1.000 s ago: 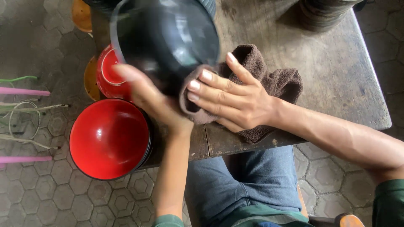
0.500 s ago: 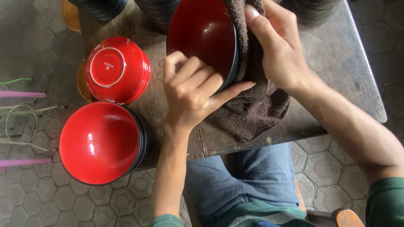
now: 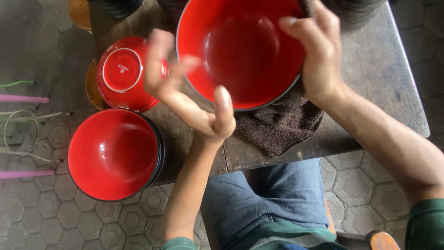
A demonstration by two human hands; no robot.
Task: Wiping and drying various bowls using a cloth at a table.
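Observation:
A large bowl (image 3: 243, 51), red inside and black outside, is tilted with its mouth toward me above the table. My right hand (image 3: 319, 55) grips its right rim, fingers over the edge. My left hand (image 3: 189, 92) cups the bowl's lower left rim, thumb up beside it. Under the bowl a brown knitted cloth (image 3: 277, 127) lies on the wooden table (image 3: 370, 83).
A stack of red-and-black bowls (image 3: 113, 153) stands mouth-up at the table's left front corner. An upside-down red bowl (image 3: 122, 74) rests behind it. Dark stacked bowls (image 3: 356, 9) sit at the far edge. My jeans-clad legs (image 3: 268, 199) are under the table; hexagonal floor tiles (image 3: 41, 217) surround it.
The bowl was turned from its black underside facing me to its red inside facing me. The cloth left my right hand and lies on the table.

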